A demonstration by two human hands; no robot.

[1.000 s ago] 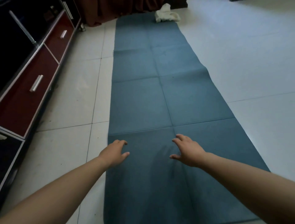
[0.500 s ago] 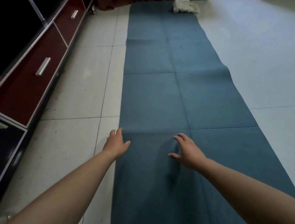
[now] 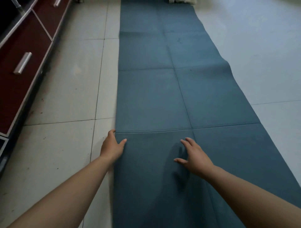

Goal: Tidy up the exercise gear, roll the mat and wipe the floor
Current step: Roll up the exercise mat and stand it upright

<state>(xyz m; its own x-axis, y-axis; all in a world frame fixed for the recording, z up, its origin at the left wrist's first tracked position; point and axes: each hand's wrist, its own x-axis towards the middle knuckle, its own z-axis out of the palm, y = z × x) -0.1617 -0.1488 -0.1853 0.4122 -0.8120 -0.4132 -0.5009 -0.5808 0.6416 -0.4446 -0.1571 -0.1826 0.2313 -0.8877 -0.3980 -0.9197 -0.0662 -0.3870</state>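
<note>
Drawer cabinet (image 3: 24, 68): far left, dark red fronts.
Left hand (image 3: 112, 148): at mat's left edge, thumb on top; whether fingers pinch it, cannot tell.
Exercise mat (image 3: 154, 97): blue, unrolled flat on tiled floor (image 3: 68, 97).
Right hand (image 3: 196, 157): fingers spread, over mat's middle.

The left hand (image 3: 112, 148) has shifted off the mat's (image 3: 162, 89) surface to its left edge, thumb on top and fingers down the side. The right hand (image 3: 193, 155) now spreads flatter, closer to the mat.

I see the blue-grey mat (image 3: 162, 97) unrolled flat along the pale tiled floor (image 3: 68, 97), creased into square panels, a white cloth (image 3: 182, 1) at its far end.
</note>
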